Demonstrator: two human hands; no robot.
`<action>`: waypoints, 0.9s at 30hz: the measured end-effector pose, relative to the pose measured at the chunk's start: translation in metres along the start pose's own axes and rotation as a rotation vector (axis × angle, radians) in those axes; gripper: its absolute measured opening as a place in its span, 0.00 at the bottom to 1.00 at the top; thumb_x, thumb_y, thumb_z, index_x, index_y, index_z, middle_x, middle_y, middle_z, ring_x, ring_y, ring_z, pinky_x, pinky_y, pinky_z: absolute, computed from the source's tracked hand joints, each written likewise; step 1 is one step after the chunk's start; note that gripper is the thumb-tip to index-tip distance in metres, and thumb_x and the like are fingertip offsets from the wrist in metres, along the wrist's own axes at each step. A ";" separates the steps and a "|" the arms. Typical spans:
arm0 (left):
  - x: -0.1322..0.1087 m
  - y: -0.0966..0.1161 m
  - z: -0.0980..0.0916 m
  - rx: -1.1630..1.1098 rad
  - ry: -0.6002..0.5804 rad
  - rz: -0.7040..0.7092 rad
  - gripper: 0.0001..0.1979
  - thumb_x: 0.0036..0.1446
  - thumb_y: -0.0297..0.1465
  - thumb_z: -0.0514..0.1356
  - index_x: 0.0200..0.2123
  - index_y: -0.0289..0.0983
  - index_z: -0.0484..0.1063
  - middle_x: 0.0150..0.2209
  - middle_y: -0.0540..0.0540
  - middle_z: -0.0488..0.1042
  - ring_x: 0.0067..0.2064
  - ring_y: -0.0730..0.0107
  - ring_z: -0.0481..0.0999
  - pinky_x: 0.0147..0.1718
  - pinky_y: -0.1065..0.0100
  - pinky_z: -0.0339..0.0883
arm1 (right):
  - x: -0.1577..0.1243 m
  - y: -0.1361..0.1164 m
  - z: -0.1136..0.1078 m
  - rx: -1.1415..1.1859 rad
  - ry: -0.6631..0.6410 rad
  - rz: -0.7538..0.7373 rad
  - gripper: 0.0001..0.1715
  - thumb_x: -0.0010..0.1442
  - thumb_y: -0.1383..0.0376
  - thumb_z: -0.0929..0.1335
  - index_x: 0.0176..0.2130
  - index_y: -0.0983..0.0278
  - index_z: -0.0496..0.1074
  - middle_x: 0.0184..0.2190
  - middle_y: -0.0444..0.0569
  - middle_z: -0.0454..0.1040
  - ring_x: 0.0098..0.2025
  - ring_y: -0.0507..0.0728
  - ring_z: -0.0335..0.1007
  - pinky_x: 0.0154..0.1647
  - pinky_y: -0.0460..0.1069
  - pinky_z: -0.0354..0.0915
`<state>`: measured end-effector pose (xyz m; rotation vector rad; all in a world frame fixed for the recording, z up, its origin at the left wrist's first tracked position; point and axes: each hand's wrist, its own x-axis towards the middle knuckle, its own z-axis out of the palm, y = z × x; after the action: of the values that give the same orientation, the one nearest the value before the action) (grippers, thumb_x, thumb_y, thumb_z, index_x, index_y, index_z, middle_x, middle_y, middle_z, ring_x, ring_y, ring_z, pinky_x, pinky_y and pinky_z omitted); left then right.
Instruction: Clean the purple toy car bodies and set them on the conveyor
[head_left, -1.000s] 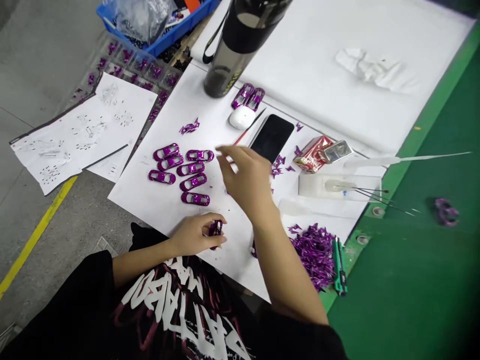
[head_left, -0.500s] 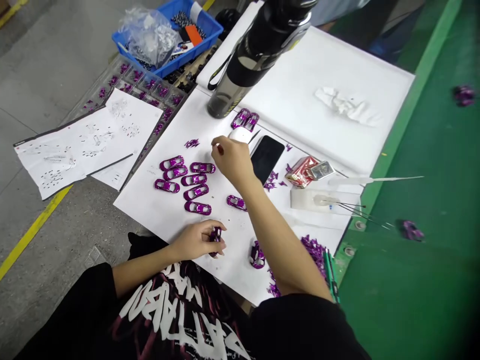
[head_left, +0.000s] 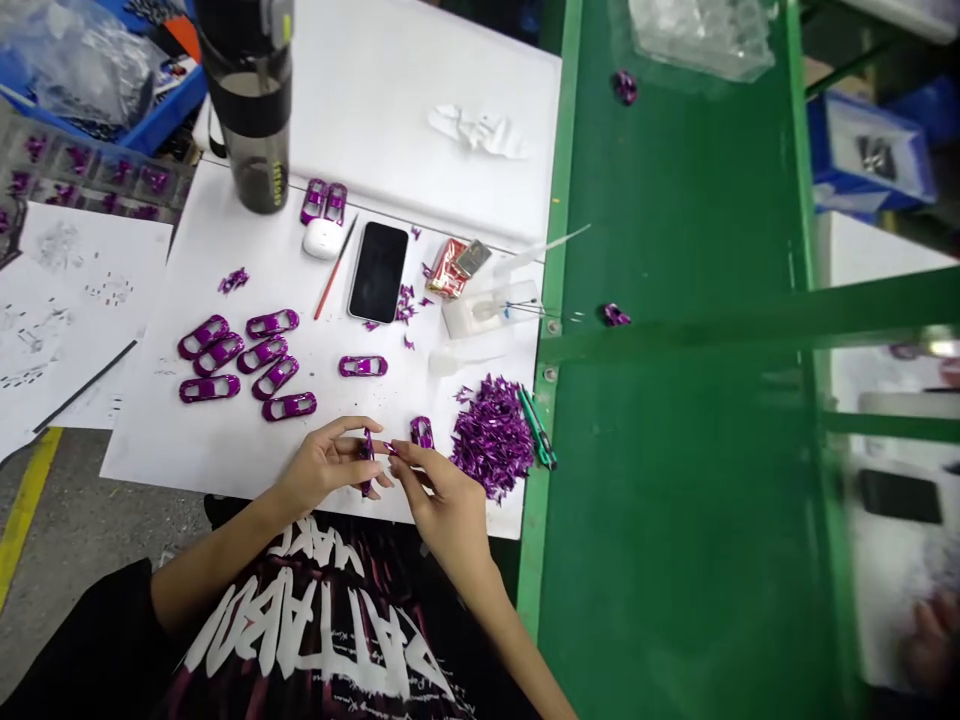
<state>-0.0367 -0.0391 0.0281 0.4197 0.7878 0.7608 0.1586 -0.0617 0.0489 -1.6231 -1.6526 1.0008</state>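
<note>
We see the left hand (head_left: 326, 465) holding a purple car body (head_left: 367, 462) upright between thumb and fingers, just above the white sheet (head_left: 161, 465). The right hand (head_left: 442, 490) is right beside it, with thumb and forefinger pinched close together at the car's edge. We can't tell if those fingertips (head_left: 394, 449) hold anything; any piece there is too small to make out.

Another purple car body (head_left: 421, 433) lies just beyond the right hand. A loose group of seven more (head_left: 262, 354) sits on the sheet to the left, and one (head_left: 363, 366) lies alone nearer the middle. Two more (head_left: 324, 202) sit side by side by the bottle (head_left: 247, 120), touching an earbud case (head_left: 322, 239).

To the right of the hands is a heap of purple offcuts (head_left: 493, 436), with a green craft knife (head_left: 537, 428) at its edge. Farther up are a black phone (head_left: 378, 272), a red-handled tool (head_left: 334, 268), a red packet (head_left: 448, 268), and a clear box (head_left: 487, 312) with tweezers (head_left: 525, 310) lying across it.

Printed sheets (head_left: 67, 300) lie to the left, with a tray of purple parts (head_left: 90, 170) and a blue crate (head_left: 157, 115) above them. The sheet sits on the edge of the green surface (head_left: 675, 520), where two stray purple pieces (head_left: 615, 315) lie apart. A blurred hand (head_left: 930, 640) at far lower right looks like someone else's.
</note>
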 end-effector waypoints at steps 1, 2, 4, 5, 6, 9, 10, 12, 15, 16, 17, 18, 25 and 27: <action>0.003 -0.002 0.003 0.013 0.001 -0.008 0.25 0.55 0.34 0.76 0.53 0.36 0.75 0.42 0.42 0.84 0.38 0.62 0.86 0.33 0.64 0.84 | -0.002 0.004 0.000 -0.011 0.022 -0.002 0.11 0.70 0.61 0.69 0.47 0.58 0.82 0.43 0.53 0.85 0.42 0.61 0.85 0.46 0.56 0.82; 0.006 -0.004 0.005 0.024 0.001 -0.010 0.24 0.55 0.34 0.76 0.52 0.36 0.75 0.41 0.43 0.84 0.38 0.62 0.86 0.33 0.65 0.84 | -0.004 0.007 0.000 -0.015 0.038 -0.003 0.12 0.70 0.60 0.69 0.47 0.58 0.83 0.44 0.54 0.85 0.44 0.63 0.85 0.49 0.57 0.82; 0.011 -0.009 0.007 0.059 -0.002 0.001 0.24 0.54 0.34 0.76 0.53 0.36 0.76 0.42 0.42 0.84 0.37 0.63 0.86 0.33 0.65 0.84 | -0.004 0.012 -0.002 -0.007 0.058 0.006 0.13 0.70 0.59 0.69 0.47 0.58 0.84 0.44 0.54 0.85 0.46 0.63 0.84 0.51 0.58 0.81; 0.014 -0.011 0.008 0.091 0.004 0.019 0.25 0.55 0.33 0.76 0.53 0.36 0.76 0.43 0.42 0.85 0.38 0.64 0.86 0.35 0.65 0.84 | -0.004 0.013 -0.003 0.001 0.067 0.019 0.13 0.69 0.59 0.70 0.47 0.58 0.84 0.43 0.54 0.85 0.44 0.63 0.84 0.50 0.57 0.82; 0.016 -0.014 0.008 0.139 0.022 0.048 0.25 0.55 0.33 0.76 0.54 0.36 0.77 0.45 0.41 0.85 0.39 0.64 0.87 0.38 0.64 0.85 | -0.002 0.013 -0.005 0.007 0.080 0.036 0.13 0.69 0.58 0.71 0.48 0.59 0.84 0.42 0.53 0.85 0.42 0.62 0.84 0.48 0.57 0.82; 0.021 -0.022 0.008 0.298 0.139 0.183 0.27 0.56 0.34 0.75 0.57 0.37 0.77 0.51 0.40 0.84 0.46 0.62 0.88 0.50 0.61 0.84 | 0.005 0.007 -0.005 0.121 0.135 0.144 0.14 0.68 0.57 0.74 0.49 0.60 0.84 0.43 0.52 0.86 0.40 0.60 0.85 0.45 0.54 0.83; 0.023 -0.024 0.007 0.336 0.174 0.224 0.27 0.57 0.34 0.75 0.58 0.37 0.76 0.53 0.39 0.84 0.49 0.60 0.87 0.53 0.60 0.83 | 0.007 0.003 -0.003 0.189 0.144 0.189 0.15 0.67 0.56 0.74 0.49 0.60 0.84 0.45 0.51 0.86 0.43 0.61 0.85 0.47 0.54 0.83; 0.025 -0.028 0.006 0.384 0.209 0.273 0.28 0.58 0.35 0.74 0.60 0.37 0.76 0.53 0.39 0.84 0.53 0.58 0.86 0.57 0.58 0.82 | 0.011 -0.004 0.003 0.304 0.130 0.258 0.15 0.66 0.56 0.75 0.49 0.60 0.85 0.48 0.51 0.85 0.47 0.62 0.85 0.51 0.56 0.82; 0.027 -0.032 0.004 0.445 0.220 0.303 0.27 0.60 0.36 0.72 0.61 0.36 0.75 0.52 0.39 0.85 0.54 0.57 0.86 0.57 0.58 0.81 | 0.014 -0.010 0.013 0.300 0.098 0.239 0.15 0.66 0.58 0.74 0.50 0.59 0.85 0.48 0.50 0.85 0.50 0.63 0.85 0.55 0.58 0.81; 0.027 -0.033 0.003 0.461 0.218 0.313 0.27 0.61 0.36 0.72 0.62 0.36 0.75 0.52 0.39 0.85 0.54 0.57 0.86 0.57 0.59 0.82 | 0.014 -0.010 0.015 0.275 0.098 0.212 0.14 0.66 0.59 0.74 0.50 0.59 0.85 0.49 0.50 0.85 0.51 0.63 0.84 0.56 0.58 0.81; 0.026 -0.034 0.003 0.476 0.212 0.324 0.27 0.62 0.36 0.71 0.62 0.36 0.75 0.52 0.38 0.85 0.53 0.57 0.86 0.56 0.59 0.82 | 0.014 -0.010 0.016 0.248 0.101 0.181 0.14 0.67 0.60 0.74 0.51 0.59 0.85 0.50 0.50 0.85 0.52 0.63 0.84 0.57 0.58 0.80; 0.026 -0.035 0.003 0.488 0.206 0.336 0.26 0.62 0.35 0.71 0.62 0.36 0.75 0.53 0.38 0.85 0.53 0.57 0.86 0.56 0.60 0.82 | 0.013 -0.009 0.018 0.220 0.104 0.149 0.14 0.67 0.61 0.74 0.51 0.59 0.85 0.50 0.50 0.84 0.53 0.63 0.84 0.58 0.58 0.80; 0.025 -0.044 -0.003 0.672 0.210 0.509 0.21 0.66 0.31 0.64 0.62 0.39 0.75 0.53 0.41 0.84 0.50 0.63 0.87 0.53 0.64 0.82 | 0.007 -0.004 0.028 -0.061 0.247 -0.100 0.12 0.71 0.65 0.71 0.49 0.60 0.85 0.48 0.53 0.85 0.48 0.62 0.85 0.49 0.55 0.84; 0.025 -0.040 -0.006 0.651 0.149 0.485 0.26 0.66 0.29 0.64 0.66 0.41 0.71 0.53 0.41 0.84 0.50 0.63 0.87 0.53 0.64 0.81 | 0.008 -0.003 0.023 -0.057 0.223 -0.104 0.11 0.71 0.64 0.71 0.47 0.59 0.86 0.48 0.53 0.85 0.49 0.62 0.85 0.51 0.56 0.83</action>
<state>-0.0112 -0.0470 -0.0114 1.1798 1.0894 0.9818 0.1373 -0.0556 0.0383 -1.6040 -1.6077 0.6993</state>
